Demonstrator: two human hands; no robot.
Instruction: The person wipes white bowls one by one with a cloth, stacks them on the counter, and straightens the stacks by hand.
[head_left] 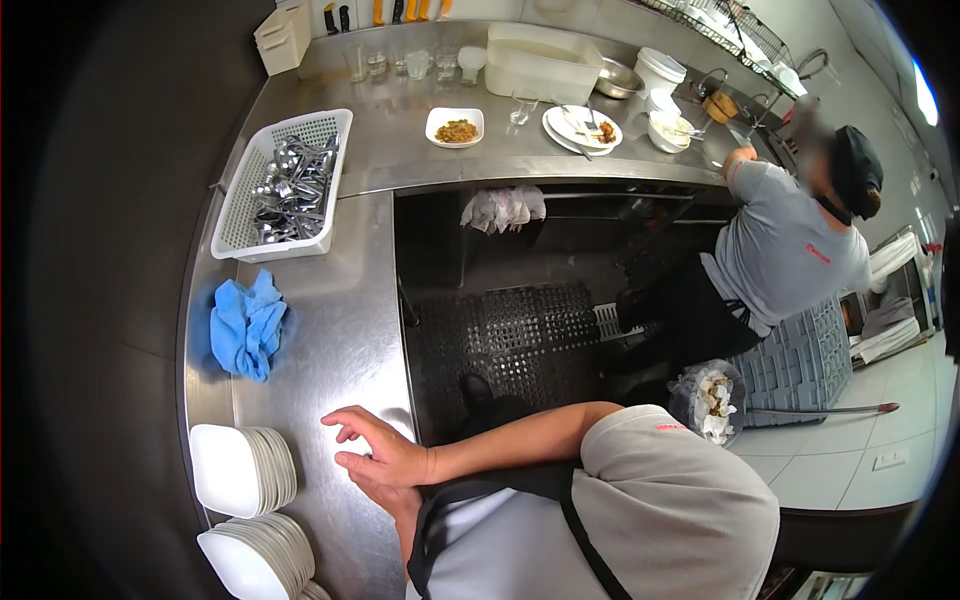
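Note:
My right hand (380,448) is over the steel counter (345,310), its fingers apart and slightly curled, with nothing visible in them. Just beneath it is my left hand (388,492), close against it; its fingers are mostly hidden. White square dishes stand on edge in two rows, an upper row (245,470) and a lower row (260,555), left of my hands. A crumpled blue cloth (247,325) lies farther up the counter. Beyond it sits a white perforated basket (228,215) full of metal cutlery (295,190).
The back counter bears a bowl of food (455,128), glasses (415,64), a plastic tub (545,65) and used plates (583,130). A co-worker (785,240) bends at the right, near a grey crate (800,365) and a waste bag (712,400).

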